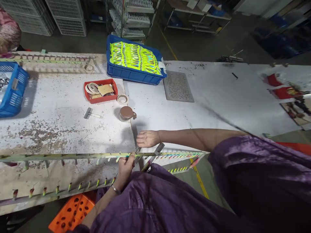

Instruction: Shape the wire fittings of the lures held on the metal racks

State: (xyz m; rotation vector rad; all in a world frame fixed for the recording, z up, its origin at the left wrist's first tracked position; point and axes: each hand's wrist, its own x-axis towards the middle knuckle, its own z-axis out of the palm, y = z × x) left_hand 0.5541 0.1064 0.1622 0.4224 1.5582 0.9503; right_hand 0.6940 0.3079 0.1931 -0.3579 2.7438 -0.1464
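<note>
My left hand (125, 165) is closed at a long narrow bar (80, 156), its thumb over the bar's edge beside a bit of bright green. What its fingers pinch is too small to make out. Just above the bar, my right hand (147, 138) is curled into a fist, with the end of a thin metal tool (138, 150) showing below it. Small pale and yellow-green pieces (117, 159) hang in a row along the bar. A grey block-like head (159, 148) rests across it to the right. Nearer me, a second row of small yellow-green pieces (69, 186) stands along the lower rail.
Beyond my hands are a brown-lidded jar (126, 113), a tape roll (122, 99), a red tray (101, 100), a grey-headed scraper-like tool (92, 114) and a blue crate (136, 77) of bright yellow pieces. An orange perforated crate (73, 212) sits below. Another person (9, 30) is at far left.
</note>
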